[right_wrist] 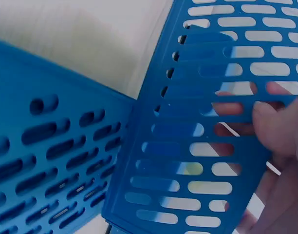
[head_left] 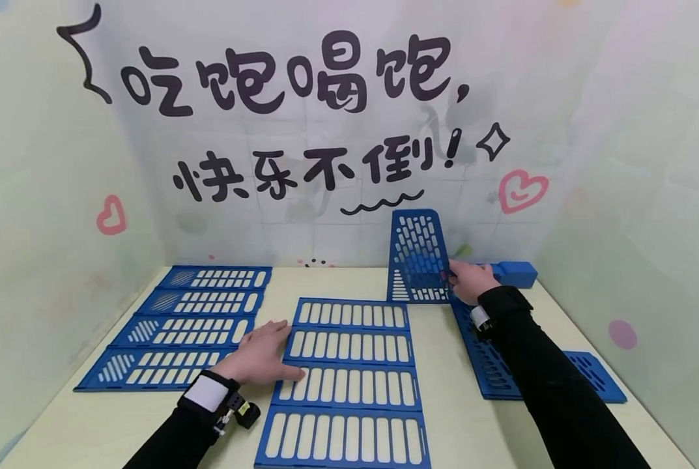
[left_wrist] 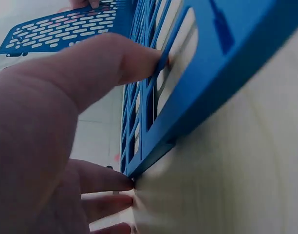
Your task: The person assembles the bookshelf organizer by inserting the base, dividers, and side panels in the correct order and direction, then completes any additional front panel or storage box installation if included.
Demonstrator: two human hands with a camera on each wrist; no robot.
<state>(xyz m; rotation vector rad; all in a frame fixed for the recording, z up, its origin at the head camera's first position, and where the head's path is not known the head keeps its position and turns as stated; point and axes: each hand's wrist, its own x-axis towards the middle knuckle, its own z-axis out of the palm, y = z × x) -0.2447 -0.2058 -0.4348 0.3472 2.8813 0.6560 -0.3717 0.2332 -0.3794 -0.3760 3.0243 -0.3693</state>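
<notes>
A blue perforated panel (head_left: 410,281) with a slanted top stands upright at the back, right of centre. My right hand (head_left: 471,280) pinches its right edge, thumb on one face in the right wrist view and fingers behind, partly seen through the slots. My left hand (head_left: 261,355) lies at the left side of a column of blue slotted panels (head_left: 349,409) flat on the table. In the left wrist view its thumb (left_wrist: 117,61) presses on a panel's bars, while the other fingers (left_wrist: 102,176) extend to the panel's edge and the table.
At the left lies another row of blue panels (head_left: 98,378) with striped and square cut-outs. Below my right forearm are stacked blue perforated panels (head_left: 498,392), with one more (head_left: 612,393) on its far side. A blue block-shaped piece (head_left: 519,273) sits at the back right. Printed walls enclose the table.
</notes>
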